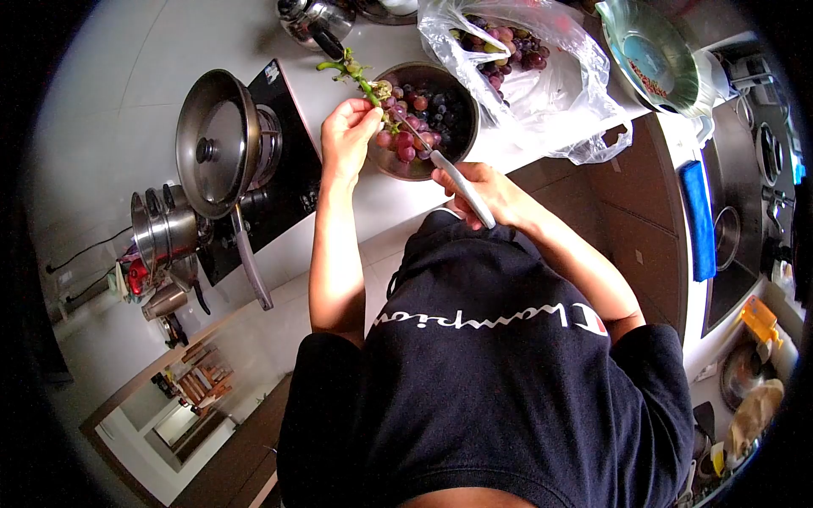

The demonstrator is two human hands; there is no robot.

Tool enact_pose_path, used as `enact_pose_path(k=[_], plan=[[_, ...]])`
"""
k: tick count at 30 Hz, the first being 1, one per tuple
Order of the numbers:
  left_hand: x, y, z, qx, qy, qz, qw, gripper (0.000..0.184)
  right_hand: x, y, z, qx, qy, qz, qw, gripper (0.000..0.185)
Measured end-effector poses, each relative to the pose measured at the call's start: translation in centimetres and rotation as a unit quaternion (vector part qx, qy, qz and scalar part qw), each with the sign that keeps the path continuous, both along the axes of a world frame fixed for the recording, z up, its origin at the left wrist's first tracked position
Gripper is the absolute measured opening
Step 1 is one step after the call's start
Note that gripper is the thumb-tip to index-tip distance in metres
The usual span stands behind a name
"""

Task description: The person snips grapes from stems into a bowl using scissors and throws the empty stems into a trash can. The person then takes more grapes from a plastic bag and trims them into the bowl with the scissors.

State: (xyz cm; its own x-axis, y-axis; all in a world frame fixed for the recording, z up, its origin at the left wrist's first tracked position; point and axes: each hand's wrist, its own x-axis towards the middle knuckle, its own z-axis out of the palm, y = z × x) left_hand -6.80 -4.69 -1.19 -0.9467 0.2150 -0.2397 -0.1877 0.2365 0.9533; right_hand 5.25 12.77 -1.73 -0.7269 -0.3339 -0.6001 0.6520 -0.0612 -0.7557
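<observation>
My left hand [349, 135] pinches the green stem [362, 85] of a grape bunch between thumb and fingers. Reddish-purple grapes [406, 140] hang from that stem over a round metal bowl [404, 168], at its left side. Darker loose grapes [449, 110] lie inside the bowl. My right hand [484, 193] is closed around the grey handle of what look like scissors [461, 188], seen nearly edge-on. Their thin blade points up and left, in among the hanging grapes. Whether the blades are apart cannot be made out.
A clear plastic bag [576, 102] with more grapes lies right of the bowl. Beyond it sits a greenish basin [622, 42]. A kettle [318, 21] stands behind. To the left, a lidded pan [216, 144] rests on the stove, its handle reaching past the counter edge.
</observation>
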Motion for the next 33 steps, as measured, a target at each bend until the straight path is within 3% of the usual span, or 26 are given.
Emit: enact_pose_path(k=[12, 15, 18, 28, 33], plan=[[-0.1, 0.1, 0.3, 0.015, -0.016, -0.014, 1.000, 0.007, 0.5, 0.4, 0.0, -0.113, -0.035, -0.036, 0.992, 0.048], [0.0, 0.4, 0.5, 0.015, -0.022, -0.015, 1.000, 0.006, 0.4, 0.1, 0.4, -0.332, -0.075, -0.043, 0.939, 0.053], [0.0, 0.4, 0.2, 0.007, -0.015, -0.016, 1.000, 0.006, 0.1, 0.4, 0.3, -0.447, -0.180, -0.035, 0.876, 0.057], [0.1, 0.3, 0.2, -0.014, -0.006, -0.017, 1.000, 0.007, -0.2, 0.3, -0.5, -0.628, -0.260, -0.064, 0.731, 0.056], [0.2, 0.3, 0.2, -0.003, -0.011, -0.017, 1.000, 0.007, -0.4, 0.1, -1.0, -0.637, -0.253, -0.043, 0.727, 0.055]])
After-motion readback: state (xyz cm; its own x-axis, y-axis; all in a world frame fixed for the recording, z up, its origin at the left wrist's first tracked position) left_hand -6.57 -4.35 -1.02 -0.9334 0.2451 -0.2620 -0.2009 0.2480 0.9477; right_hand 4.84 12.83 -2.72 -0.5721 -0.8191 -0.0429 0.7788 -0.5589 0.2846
